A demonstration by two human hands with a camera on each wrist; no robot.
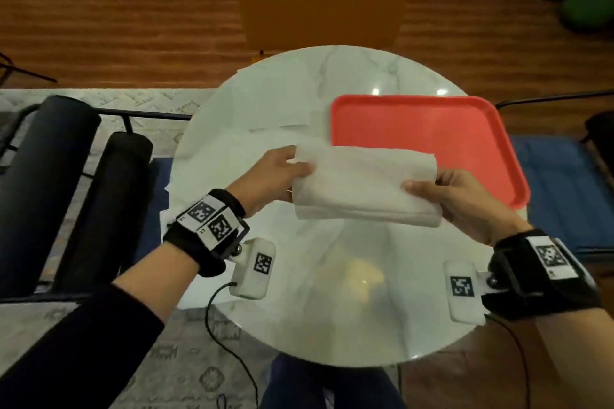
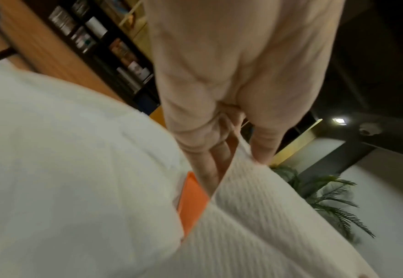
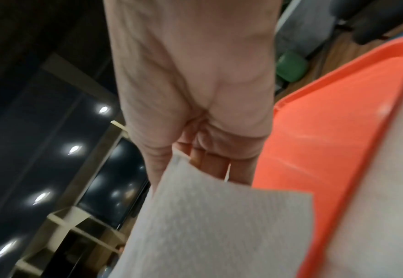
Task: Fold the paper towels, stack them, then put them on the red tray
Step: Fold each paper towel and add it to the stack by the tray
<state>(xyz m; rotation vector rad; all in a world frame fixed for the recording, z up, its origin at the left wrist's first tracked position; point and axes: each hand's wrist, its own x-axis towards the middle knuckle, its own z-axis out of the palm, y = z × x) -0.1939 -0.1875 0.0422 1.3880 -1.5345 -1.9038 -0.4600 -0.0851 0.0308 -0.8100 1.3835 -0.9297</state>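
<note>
Here the folded paper towel hangs just above the worktop, its long axis running left to right between the hands. The left hand pinches its left end, thumb on top and fingers beneath; the right hand pinches the right end likewise. The red tray lies just beyond, far and to the right, nearer the right hand. The towel looks white, ribbed, several layers thick, edges fairly even. Flat sheets lie at far left.
</note>
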